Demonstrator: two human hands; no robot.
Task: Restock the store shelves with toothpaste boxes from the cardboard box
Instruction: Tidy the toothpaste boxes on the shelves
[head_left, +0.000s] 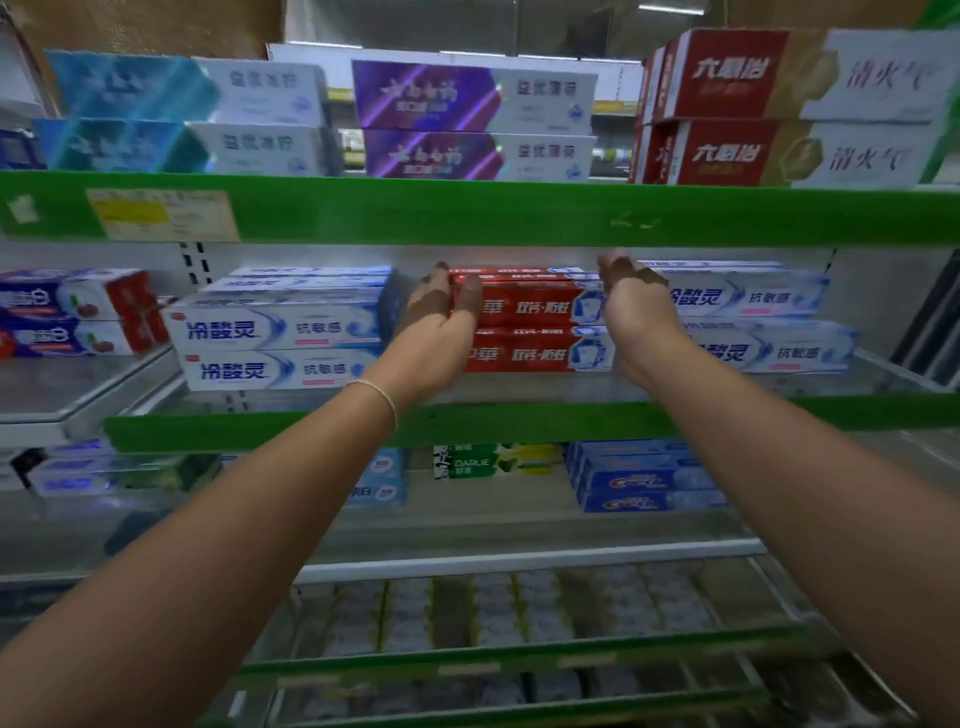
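Two stacked red toothpaste boxes sit on the middle shelf (519, 423), an upper one (535, 304) and a lower one (524, 353). My left hand (436, 332) holds the left end of the upper red box, thumb in front and fingers behind. At the right end of the same box is my right hand (636, 306), its fingers curled over the top edge. Both forearms reach in under the upper shelf. The cardboard box is not in view.
White-and-blue toothpaste boxes flank the red stack on the left (280, 332) and right (763, 332). The upper shelf's green lip (467, 210) hangs just above my hands and carries purple (431, 96) and red-gold boxes (727, 109). Lower shelves hold blue boxes (639, 478).
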